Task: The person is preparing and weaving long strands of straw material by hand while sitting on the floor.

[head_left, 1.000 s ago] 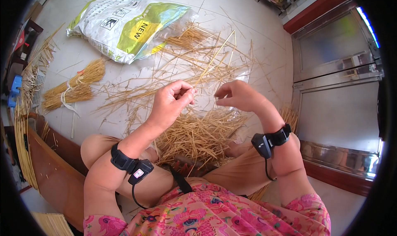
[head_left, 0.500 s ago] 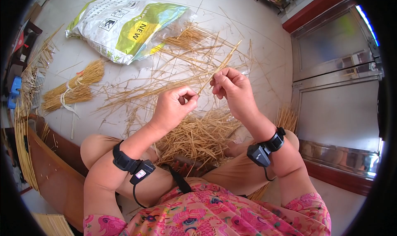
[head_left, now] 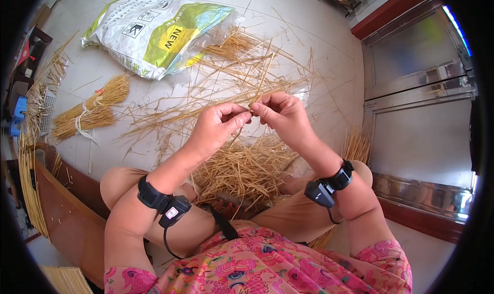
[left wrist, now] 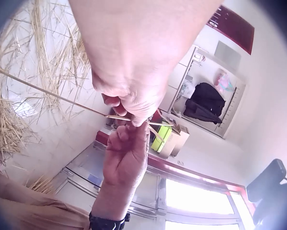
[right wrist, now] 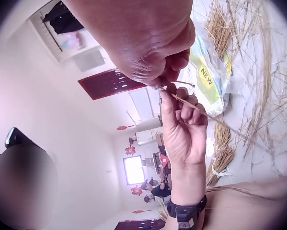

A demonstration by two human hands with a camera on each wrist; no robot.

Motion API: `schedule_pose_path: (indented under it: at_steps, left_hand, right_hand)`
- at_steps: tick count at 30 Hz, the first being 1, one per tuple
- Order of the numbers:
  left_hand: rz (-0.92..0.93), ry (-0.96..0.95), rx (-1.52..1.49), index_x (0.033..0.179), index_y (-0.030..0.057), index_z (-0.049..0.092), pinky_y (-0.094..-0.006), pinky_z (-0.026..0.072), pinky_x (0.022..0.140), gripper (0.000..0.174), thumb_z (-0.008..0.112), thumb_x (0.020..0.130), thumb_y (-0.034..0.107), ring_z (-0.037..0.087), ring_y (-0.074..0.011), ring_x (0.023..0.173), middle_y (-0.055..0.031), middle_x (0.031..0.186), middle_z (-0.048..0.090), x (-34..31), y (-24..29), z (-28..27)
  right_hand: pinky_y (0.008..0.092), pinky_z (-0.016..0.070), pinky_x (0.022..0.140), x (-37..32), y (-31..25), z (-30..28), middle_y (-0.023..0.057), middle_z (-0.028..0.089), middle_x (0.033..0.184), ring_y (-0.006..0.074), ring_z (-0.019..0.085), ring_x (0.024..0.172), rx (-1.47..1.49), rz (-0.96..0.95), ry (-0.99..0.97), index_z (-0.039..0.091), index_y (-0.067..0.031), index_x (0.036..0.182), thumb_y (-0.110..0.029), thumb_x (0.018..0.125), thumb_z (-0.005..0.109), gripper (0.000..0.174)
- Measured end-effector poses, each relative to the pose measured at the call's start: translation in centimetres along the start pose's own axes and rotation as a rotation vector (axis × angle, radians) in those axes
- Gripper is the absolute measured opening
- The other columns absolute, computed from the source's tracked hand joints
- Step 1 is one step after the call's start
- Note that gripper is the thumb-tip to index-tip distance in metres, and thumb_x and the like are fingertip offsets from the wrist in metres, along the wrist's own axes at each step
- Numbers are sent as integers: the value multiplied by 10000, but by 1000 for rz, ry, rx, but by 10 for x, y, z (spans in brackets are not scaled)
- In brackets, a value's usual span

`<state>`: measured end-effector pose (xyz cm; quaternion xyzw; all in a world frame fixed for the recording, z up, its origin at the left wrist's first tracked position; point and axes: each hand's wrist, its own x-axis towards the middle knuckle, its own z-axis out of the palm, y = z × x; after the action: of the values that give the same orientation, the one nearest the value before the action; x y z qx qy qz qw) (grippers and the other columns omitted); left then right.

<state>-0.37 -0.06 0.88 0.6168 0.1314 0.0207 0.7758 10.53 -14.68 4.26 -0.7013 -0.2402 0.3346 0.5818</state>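
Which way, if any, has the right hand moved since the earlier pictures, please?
Yes: in the head view, the right hand has shifted leftward, away from the metal door.

The straw stalk (left wrist: 47,91) I held was a dull golden tan, and my heap of loose straw (head_left: 252,165) ran from pale yellow to deeper brown. My shirt (head_left: 267,263) was bright pink — a flowery print all over it, with touches of blue and green — while my trousers (head_left: 298,217) were plain tan. The sack (head_left: 159,31) was white, lime green and yellow, with black lettering. A white tie (head_left: 78,121) crossed the golden-brown straw bundle (head_left: 110,93). The floor (head_left: 337,41) was pale grey, the cabinet (head_left: 424,139) silvery, the wooden panel (head_left: 67,201) reddish brown.
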Motion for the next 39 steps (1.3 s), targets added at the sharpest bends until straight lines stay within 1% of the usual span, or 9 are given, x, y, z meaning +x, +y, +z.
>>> schedule_pose_path:
  at_steps: [9,14,20,21,24,29,32,35,39]
  left_hand:
    - [-63,29,-309,904,53,615,-172,327,511,98,618,879,148,442,-24,579,-7,783,616,4,-5,-5]
    - [-38,216,-314,925,49,597,-165,319,499,103,617,877,138,409,-21,551,-7,783,604,13,-2,-14]
    - [-53,466,-424,903,54,598,-162,343,492,89,611,880,139,403,-18,550,2,776,586,23,-3,-35]
    - [-31,490,-447,895,58,597,-159,354,495,82,610,881,138,409,-19,551,4,776,586,25,-3,-39]
    - [24,546,-449,892,49,583,-159,332,469,89,609,881,134,417,-25,538,-20,764,596,28,3,-50]
    - [107,561,-475,890,40,586,-160,349,479,105,608,886,143,415,-28,542,-21,763,593,28,18,-59]
    - [100,522,-478,895,37,585,-162,355,481,103,605,888,137,421,-29,545,-26,764,594,27,21,-56]
    - [108,461,-479,924,46,595,-156,377,506,75,587,895,114,425,-17,556,-21,785,586,28,18,-51]
    - [50,341,-382,907,48,574,-159,341,474,72,575,902,119,430,-16,547,-30,776,592,24,10,-30]
  right_hand:
    - [208,437,543,-1,7,7,2,600,731,54,520,613,-85,-36,46,594,8,882,-124,890,604,132]
    - [228,440,545,-7,3,11,30,592,721,57,522,613,-168,-127,27,573,22,878,-96,900,573,120]
    - [310,455,562,-15,1,18,100,574,720,225,558,596,-341,-552,-96,562,21,875,-14,846,591,54]
    - [351,461,577,-15,2,17,130,568,722,310,554,612,-341,-592,-128,563,19,875,2,814,581,66]
    - [369,462,589,-21,-10,10,146,566,701,322,562,625,-427,-372,-289,563,10,863,-33,796,568,79]
    - [417,491,659,-23,-11,-2,173,639,776,341,615,728,-1091,240,-1015,659,-36,789,-199,757,578,185]
    - [413,489,666,-27,14,1,170,650,795,353,612,734,-1113,31,-785,658,-27,847,-219,785,587,213]
    - [381,486,649,-22,14,15,142,651,757,280,624,689,-684,-38,-504,645,-13,909,-222,845,588,226]
    - [278,461,589,-17,11,26,73,616,697,98,544,634,-232,142,-263,608,11,985,-176,902,573,208]
